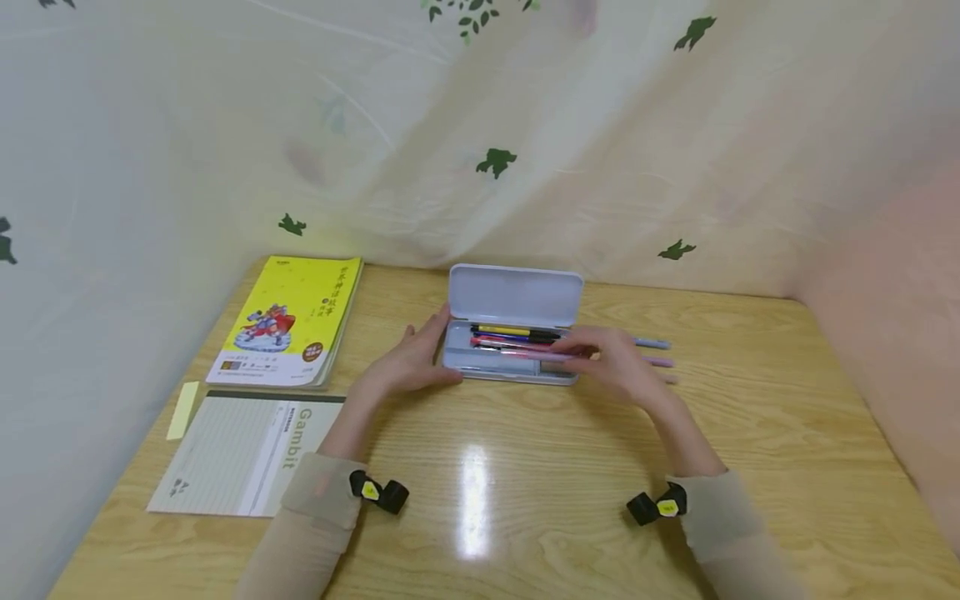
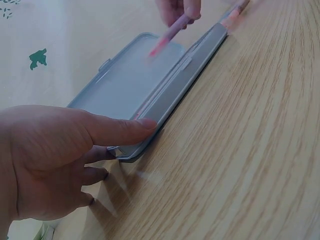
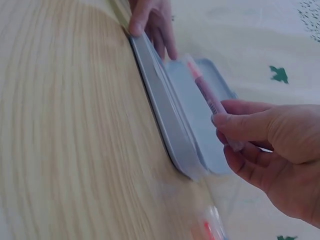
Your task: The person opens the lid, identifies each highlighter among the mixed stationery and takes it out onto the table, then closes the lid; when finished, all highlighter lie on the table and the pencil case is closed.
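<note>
A pale blue-grey pencil case [image 1: 517, 296] lies with its lid raised, several pens [image 1: 502, 331] in its tray. My left hand [image 1: 408, 358] grips the left end of the case, thumb [image 2: 125, 131] along the front edge and fingers toward the back. Between thumb and fingertips, my right hand [image 1: 611, 358] pinches a slim marker [image 3: 210, 97] with a pinkish-purple barrel and a clear cap over a pink tip. It is held over the right part of the tray, cap end toward the left. The right hand hides part of the tray.
More pens lie right of the case, one blue [image 1: 652, 343] and one purple [image 1: 660, 362]. On the left are a yellow book [image 1: 300, 308], a grey notebook [image 1: 225, 458] partly under the left forearm, and a pale yellow strip [image 1: 182, 410]. A curtain [image 1: 375, 167] hangs behind the table.
</note>
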Demonstrator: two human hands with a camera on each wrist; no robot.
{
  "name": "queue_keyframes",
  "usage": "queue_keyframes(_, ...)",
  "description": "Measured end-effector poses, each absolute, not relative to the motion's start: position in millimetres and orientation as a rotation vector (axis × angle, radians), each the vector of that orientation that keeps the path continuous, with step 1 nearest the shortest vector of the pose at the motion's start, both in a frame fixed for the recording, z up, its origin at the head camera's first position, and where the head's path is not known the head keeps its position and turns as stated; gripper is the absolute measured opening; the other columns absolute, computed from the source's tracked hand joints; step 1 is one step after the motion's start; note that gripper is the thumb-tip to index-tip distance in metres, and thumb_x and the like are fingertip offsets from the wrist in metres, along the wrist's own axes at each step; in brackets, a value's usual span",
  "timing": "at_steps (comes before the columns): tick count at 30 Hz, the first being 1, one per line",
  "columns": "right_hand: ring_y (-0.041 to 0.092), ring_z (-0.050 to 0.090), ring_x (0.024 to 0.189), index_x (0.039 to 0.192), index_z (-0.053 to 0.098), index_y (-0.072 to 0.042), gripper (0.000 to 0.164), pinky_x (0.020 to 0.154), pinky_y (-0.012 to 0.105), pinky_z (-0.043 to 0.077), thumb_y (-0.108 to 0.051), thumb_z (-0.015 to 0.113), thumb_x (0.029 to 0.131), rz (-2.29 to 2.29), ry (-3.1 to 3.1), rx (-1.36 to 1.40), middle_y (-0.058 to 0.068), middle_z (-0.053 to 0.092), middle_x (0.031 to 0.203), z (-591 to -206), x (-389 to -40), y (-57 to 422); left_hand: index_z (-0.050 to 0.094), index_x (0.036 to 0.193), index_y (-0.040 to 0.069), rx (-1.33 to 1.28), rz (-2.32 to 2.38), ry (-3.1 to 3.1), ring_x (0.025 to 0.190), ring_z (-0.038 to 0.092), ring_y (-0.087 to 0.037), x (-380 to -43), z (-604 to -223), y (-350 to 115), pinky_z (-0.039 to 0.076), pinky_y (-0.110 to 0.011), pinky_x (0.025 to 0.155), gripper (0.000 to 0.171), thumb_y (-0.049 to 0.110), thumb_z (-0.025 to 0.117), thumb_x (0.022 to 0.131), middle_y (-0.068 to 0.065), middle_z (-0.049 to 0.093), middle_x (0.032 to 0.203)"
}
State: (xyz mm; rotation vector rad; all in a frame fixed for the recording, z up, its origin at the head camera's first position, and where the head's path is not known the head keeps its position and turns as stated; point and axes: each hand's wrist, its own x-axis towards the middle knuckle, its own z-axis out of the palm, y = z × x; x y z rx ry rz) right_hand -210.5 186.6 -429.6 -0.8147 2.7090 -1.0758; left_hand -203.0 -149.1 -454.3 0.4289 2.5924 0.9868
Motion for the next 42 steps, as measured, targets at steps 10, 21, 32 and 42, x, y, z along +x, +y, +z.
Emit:
queue_keyframes(10, 0.004, 0.067, 0.089, 0.112, 0.079, -0.015, 0.019, 0.083, 0.022, 0.058, -0.015, 0.076, 0.093, -1.025, 2.791, -0.706, 0.002, 0.078, 0.105, -423.8, -199.4, 251.7, -0.008, 0.166, 0.015, 0.432, 0.980, 2.596, 0.164, 0.003, -0.029, -203.7, -456.4, -146.9, -0.006, -0.057, 0.132, 0.113, 0.034, 0.075, 0.092, -0.012, 0.004, 0.175)
queue_keyframes(21, -0.005, 0.065, 0.085, 0.109, 0.079, -0.014, 0.018, 0.077, 0.017, 0.056, -0.010, 0.076, 0.092, -0.956, 2.861, -0.696, 0.000, 0.079, 0.100, -431.7, -186.9, 301.4, -0.008, 0.166, 0.016, 0.439, 0.988, 2.603, 0.164, 0.005, -0.028, -203.3, -456.5, -148.2, -0.005, -0.059, 0.131, 0.113, 0.033, 0.076, 0.092, -0.012, 0.006, 0.175)
queue_keyframes(32, -0.006, 0.065, 0.084, 0.105, 0.080, -0.015, 0.018, 0.074, 0.017, 0.055, -0.006, 0.077, 0.090, -0.856, 2.861, -0.675, -0.001, 0.079, 0.097, -437.6, -186.3, 318.7, -0.007, 0.166, 0.012, 0.448, 0.990, 2.596, 0.163, 0.004, -0.029, -202.0, -458.3, -148.0, -0.005, -0.058, 0.131, 0.113, 0.032, 0.076, 0.092, -0.014, 0.006, 0.175)
queue_keyframes(42, -0.005, 0.063, 0.084, 0.105, 0.079, -0.012, 0.018, 0.073, 0.018, 0.054, -0.005, 0.078, 0.088, -0.835, 2.821, -0.646, 0.001, 0.078, 0.096, -436.4, -187.2, 316.7, -0.007, 0.166, 0.011, 0.444, 0.974, 2.606, 0.163, 0.005, -0.030, -201.9, -455.0, -148.3, -0.004, -0.060, 0.131, 0.112, 0.034, 0.075, 0.093, -0.014, 0.005, 0.175)
